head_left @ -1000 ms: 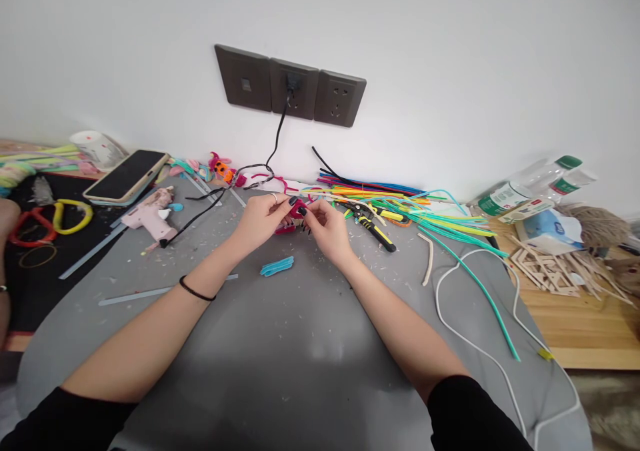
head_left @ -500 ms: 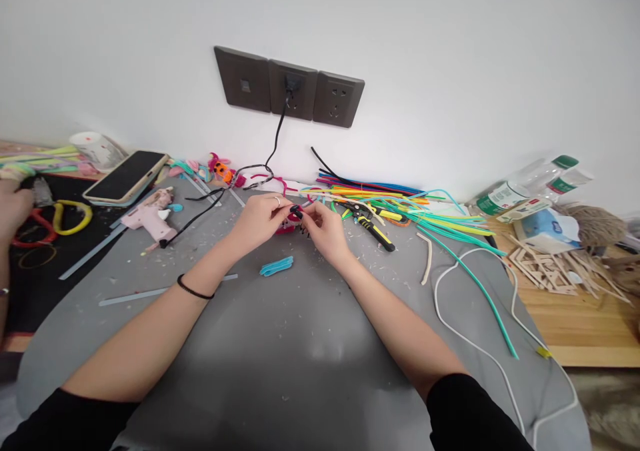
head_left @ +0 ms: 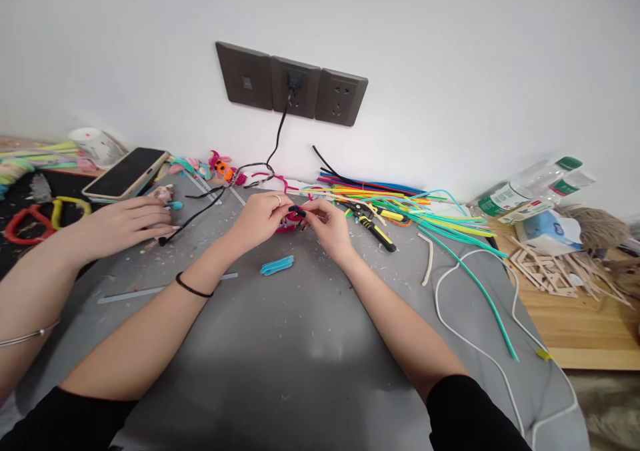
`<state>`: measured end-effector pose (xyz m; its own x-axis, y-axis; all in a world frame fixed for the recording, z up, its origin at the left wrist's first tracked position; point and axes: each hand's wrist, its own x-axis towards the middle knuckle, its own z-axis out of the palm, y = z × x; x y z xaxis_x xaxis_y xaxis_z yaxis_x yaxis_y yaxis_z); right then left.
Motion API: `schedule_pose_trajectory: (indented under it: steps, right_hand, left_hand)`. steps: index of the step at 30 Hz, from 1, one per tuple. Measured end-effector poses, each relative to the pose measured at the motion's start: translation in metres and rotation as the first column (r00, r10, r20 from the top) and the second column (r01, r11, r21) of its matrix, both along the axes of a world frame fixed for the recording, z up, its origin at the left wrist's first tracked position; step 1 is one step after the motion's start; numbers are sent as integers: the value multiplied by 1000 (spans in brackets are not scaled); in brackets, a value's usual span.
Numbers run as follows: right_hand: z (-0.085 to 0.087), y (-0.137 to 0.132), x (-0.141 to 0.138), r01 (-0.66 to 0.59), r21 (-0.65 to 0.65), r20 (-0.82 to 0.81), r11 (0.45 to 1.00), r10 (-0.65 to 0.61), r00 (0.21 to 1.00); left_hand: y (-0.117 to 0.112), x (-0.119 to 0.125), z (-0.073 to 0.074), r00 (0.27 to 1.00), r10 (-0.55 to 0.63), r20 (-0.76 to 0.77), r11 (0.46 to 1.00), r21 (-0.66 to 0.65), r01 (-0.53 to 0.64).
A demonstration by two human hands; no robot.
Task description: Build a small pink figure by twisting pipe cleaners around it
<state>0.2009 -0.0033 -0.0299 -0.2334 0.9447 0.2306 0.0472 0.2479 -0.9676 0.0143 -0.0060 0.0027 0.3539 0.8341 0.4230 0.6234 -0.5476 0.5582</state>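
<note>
Near the middle of the grey table, my left hand (head_left: 259, 220) and my right hand (head_left: 330, 227) meet fingertip to fingertip. Both are closed in a pinch on a small black piece (head_left: 296, 209), perhaps a bit of pipe cleaner; its shape is mostly covered by the fingers. Just below it a pink-red piece (head_left: 287, 226) shows between the hands, and whether it is held too I cannot tell. A folded light-blue fuzzy bundle (head_left: 277, 265) lies on the table a little nearer to me, under my left wrist's right side.
A co-worker's hand (head_left: 127, 224) covers most of a pink glue gun (head_left: 163, 194) on the left. Beyond my right hand lie yellow-black pliers (head_left: 376, 232) and colourful pipe cleaners (head_left: 440, 221). A white cable (head_left: 465, 334) loops at right; a phone (head_left: 127, 172) lies back left.
The co-worker's hand has come in from the left edge and now rests over the glue gun. My hands stay at nearly the same spot, still pinching the small black piece.
</note>
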Motion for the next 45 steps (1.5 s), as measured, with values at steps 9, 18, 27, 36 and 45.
schedule_pose_trajectory:
  steps: [9, 18, 27, 36, 45]
  right_hand:
    - [-2, 1, -1, 52, 21, -31, 998, -51, 998]
    - [-2, 1, -3, -30, -129, -243, 991, -2, 970]
    - [1, 1, -2, -6, -100, -252, 995, -19, 968]
    - [1, 14, 14, 254, 66, -107, 965, -246, 963]
    - [7, 4, 12, 235, 383, 44, 894, -271, 961]
  left_hand:
    - [-5, 7, 2, 997, 52, -53, 995, -83, -56]
    - [-8, 13, -6, 990, 126, -61, 992, 2, -126]
    - [-8, 14, -9, 986, 135, -94, 991, 1, -136]
    - [1, -2, -11, 960, -53, -276, 979, -202, -4]
    - [-10, 17, -1, 989, 150, 2, 936, -322, -142]
